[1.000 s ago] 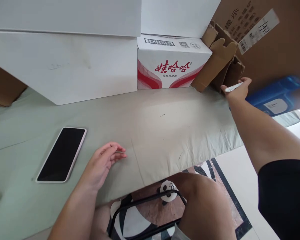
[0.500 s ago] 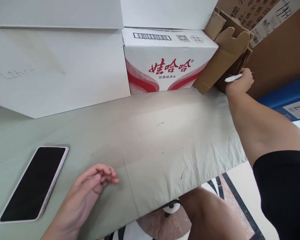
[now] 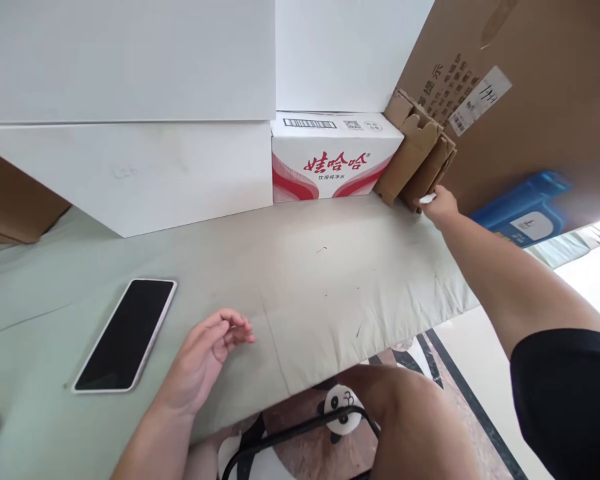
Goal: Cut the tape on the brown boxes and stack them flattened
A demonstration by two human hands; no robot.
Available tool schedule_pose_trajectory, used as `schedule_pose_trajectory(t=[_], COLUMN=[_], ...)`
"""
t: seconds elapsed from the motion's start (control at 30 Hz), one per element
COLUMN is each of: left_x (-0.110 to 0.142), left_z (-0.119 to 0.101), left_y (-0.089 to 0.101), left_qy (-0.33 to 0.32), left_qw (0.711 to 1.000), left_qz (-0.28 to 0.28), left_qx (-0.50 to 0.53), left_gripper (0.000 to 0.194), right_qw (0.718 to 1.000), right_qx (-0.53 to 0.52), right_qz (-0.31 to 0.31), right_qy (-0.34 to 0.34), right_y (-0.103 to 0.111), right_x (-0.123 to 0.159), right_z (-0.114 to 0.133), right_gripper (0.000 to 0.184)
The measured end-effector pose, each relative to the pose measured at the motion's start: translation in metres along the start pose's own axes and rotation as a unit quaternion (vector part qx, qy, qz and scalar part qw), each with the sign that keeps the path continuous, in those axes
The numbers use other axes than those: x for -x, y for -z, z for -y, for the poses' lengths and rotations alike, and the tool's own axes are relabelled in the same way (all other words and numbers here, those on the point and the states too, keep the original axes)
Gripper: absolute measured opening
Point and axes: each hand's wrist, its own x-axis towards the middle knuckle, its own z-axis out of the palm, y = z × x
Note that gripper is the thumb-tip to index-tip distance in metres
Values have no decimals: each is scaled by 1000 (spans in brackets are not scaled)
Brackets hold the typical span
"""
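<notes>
My right hand [image 3: 441, 205] is stretched out to the far right of the table, closed around a small white object [image 3: 427, 199], and touches the folded brown cardboard [image 3: 414, 160] there. My left hand [image 3: 207, 353] rests on the pale green cloth [image 3: 300, 280] near the front edge, fingers loosely curled, holding nothing. A black phone [image 3: 126, 335] in a light case lies face up to the left of that hand.
Large white boxes [image 3: 130, 120] line the back. A white and red drinks carton [image 3: 330, 157] stands beside them. A big brown cardboard sheet [image 3: 525, 87] leans at the right, a blue box [image 3: 523, 208] beneath it. My knees and a black stool frame [image 3: 300, 433] show below the table edge.
My right hand has stayed by the cardboard with the white object, dropping slightly toward the table. My left hand has hardly moved. The view has pulled back and tilted.
</notes>
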Motion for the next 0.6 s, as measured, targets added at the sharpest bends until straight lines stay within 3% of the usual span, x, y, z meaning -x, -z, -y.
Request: schedule_pose_trajectory(t=[0.13,0.3,0.43,0.53,0.6], left_x=[6,17,31,45,55], left_z=[-8,-17,-21,-23,-25], left_y=[2,7,16,30,42], left_qy=[-19,-56,-90,-113,-135], left_qw=[999,994,983,969,960], left_qz=[11,12,5,-1,1], left_qx=[25,95,162,220,246], left_gripper=[42,31,26,28,29], right_qw=[996,987,955,884,832], right_qx=[49,77,31,-16,-45], right_qz=[63,138,220,325,360], right_qy=[-42,43,198,334,419], right_y=[26,83,93,78,62], right_x=[28,93,163,224,266], right_z=[-1,40,114,189,245], right_gripper=[35,27,37,39,35])
